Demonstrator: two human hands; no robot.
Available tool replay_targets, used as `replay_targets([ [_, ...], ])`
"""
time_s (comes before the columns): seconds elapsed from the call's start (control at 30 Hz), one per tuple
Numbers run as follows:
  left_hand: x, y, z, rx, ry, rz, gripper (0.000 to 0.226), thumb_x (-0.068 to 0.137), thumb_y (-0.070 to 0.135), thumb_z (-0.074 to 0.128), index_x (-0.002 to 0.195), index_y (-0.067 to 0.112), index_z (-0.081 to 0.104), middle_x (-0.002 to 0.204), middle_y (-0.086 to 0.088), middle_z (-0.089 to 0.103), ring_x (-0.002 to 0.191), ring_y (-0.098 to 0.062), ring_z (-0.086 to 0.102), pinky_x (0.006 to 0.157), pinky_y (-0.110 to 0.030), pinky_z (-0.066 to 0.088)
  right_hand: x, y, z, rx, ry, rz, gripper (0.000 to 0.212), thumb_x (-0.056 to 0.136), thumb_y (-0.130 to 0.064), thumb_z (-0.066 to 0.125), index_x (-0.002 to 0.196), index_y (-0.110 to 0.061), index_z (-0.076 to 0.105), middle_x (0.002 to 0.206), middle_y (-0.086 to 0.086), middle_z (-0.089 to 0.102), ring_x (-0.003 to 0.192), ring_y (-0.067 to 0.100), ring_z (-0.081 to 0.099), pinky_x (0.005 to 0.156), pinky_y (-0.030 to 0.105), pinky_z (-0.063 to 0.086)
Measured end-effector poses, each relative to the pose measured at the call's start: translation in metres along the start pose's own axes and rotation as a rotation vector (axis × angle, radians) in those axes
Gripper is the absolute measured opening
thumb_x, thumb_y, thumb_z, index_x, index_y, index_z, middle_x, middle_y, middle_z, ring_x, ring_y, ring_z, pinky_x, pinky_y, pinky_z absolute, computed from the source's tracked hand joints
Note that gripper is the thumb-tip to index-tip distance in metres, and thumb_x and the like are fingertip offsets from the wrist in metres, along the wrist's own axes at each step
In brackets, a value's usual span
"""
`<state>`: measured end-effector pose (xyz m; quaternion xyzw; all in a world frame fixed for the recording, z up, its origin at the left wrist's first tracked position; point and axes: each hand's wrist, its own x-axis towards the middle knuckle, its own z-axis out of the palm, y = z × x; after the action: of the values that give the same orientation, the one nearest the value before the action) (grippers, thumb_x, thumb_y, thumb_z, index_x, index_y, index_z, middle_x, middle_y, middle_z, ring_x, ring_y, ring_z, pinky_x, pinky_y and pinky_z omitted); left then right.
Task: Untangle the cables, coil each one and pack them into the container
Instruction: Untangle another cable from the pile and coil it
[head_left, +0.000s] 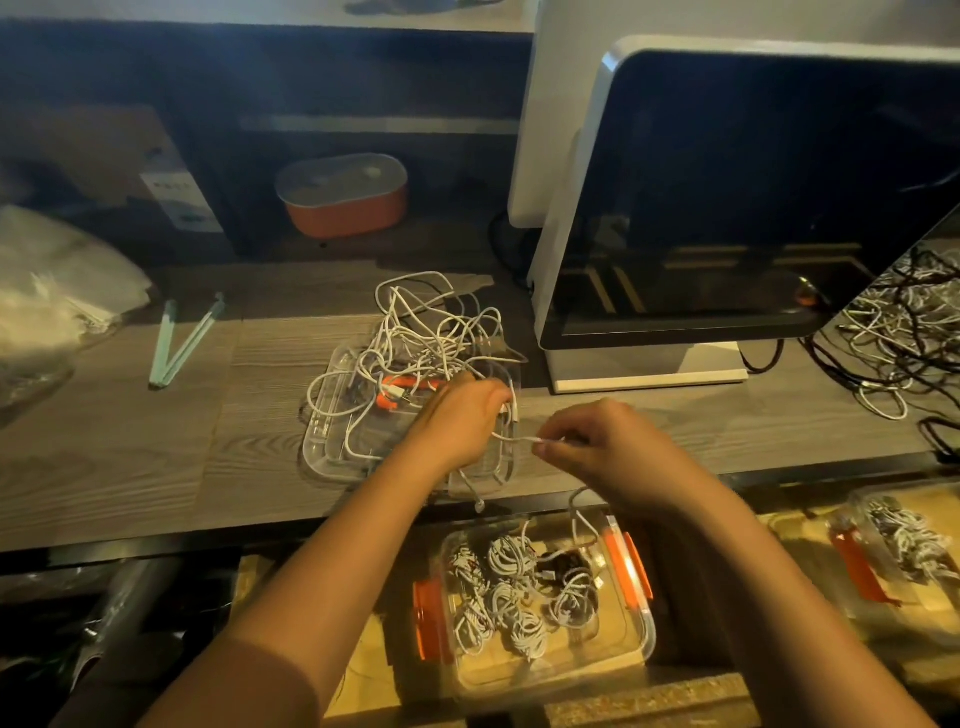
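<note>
Stretching between the hands: a white cable (519, 439) is running from the left hand to the right hand, just above the front of the table (130, 441).
Left hand (457, 423): is gripping the white cable with curled fingers at the near edge of the tangle.
Right hand (610, 449): is pinching the white cable near its plug end between thumb and fingertips.
Tangle (426, 332): white cables are lying heaped over a clear tray (327, 431) on the table, with an orange cable (400, 387) showing among them.
Container (647, 634): is sitting below the table edge, near the person, and is already holding several coiled cables.
Handling: the white cable is looking light, thin and limp. In my judgement it is likelier to be snagging on loops than sliding free, so taking it by the plug and feeding it through the fingers is looking soundest. Hard tugging is risking tighter knots.
Surroundings: a monitor (727, 208) is standing just right of the tangle. Green sticks (182, 338) and a plastic bag (52, 291) are lying to the left, and a second heap of cables (893, 332) is lying at far right.
Obstruction: the monitor's base is crowding the pull to the right.
</note>
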<state>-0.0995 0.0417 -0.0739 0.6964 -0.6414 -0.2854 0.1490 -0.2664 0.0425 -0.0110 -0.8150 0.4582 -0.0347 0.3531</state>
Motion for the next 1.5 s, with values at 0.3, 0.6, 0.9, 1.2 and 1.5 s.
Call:
replay_targets([
  [0.3,-0.024,0.011,0.002,-0.087,-0.184,0.118,0.046,0.082,0.060,0.054,0.116,0.029,0.059,0.095,0.009,0.062,0.076,-0.007,0.057,0.067,-0.026,0.048,0.007,0.020,-0.016,0.210,0.359,0.091,0.006,0.087,-0.028,0.063,0.088,-0.024,0.068,0.079,-0.008,0.063,0.076,0.007,0.058,0.063,0.021,0.045],
  [0.6,-0.034,0.030,-0.004,-1.001,-0.184,0.002,0.040,0.099,0.014,0.040,0.136,0.026,0.044,0.127,0.003,0.055,0.114,-0.014,0.053,0.095,-0.031,0.044,0.011,0.034,0.021,0.426,0.455,0.194,0.020,0.090,-0.034,0.057,0.077,-0.020,0.064,0.066,-0.001,0.060,0.061,0.011,0.055,0.056,0.025,0.042],
  [0.9,-0.003,0.035,-0.007,-0.458,0.408,0.076,0.016,0.099,0.026,0.042,0.089,0.019,0.052,0.073,0.006,0.050,0.065,-0.009,0.049,0.058,-0.029,0.040,0.000,-0.001,0.056,0.225,-0.016,0.015,0.022,0.093,-0.033,0.053,0.083,-0.017,0.063,0.071,-0.003,0.059,0.063,0.007,0.053,0.062,0.028,0.043],
  [1.2,-0.007,0.011,0.001,-0.146,0.158,0.086,0.055,0.096,0.050,0.028,0.082,0.011,0.063,0.071,-0.004,0.057,0.070,-0.019,0.055,0.063,-0.033,0.042,-0.009,0.000,-0.006,0.101,0.129,0.043,0.016,0.094,-0.027,0.053,0.100,-0.020,0.067,0.074,-0.012,0.059,0.065,0.004,0.058,0.057,0.016,0.044],
  [1.5,-0.015,0.018,0.014,0.030,-0.260,0.130,0.038,0.084,0.050,0.059,0.111,0.024,0.063,0.098,0.002,0.065,0.080,-0.009,0.057,0.065,-0.025,0.047,-0.002,0.025,-0.033,0.039,0.175,0.053,0.011,0.090,-0.021,0.059,0.098,-0.022,0.067,0.085,-0.010,0.061,0.072,0.008,0.063,0.058,0.019,0.051],
])
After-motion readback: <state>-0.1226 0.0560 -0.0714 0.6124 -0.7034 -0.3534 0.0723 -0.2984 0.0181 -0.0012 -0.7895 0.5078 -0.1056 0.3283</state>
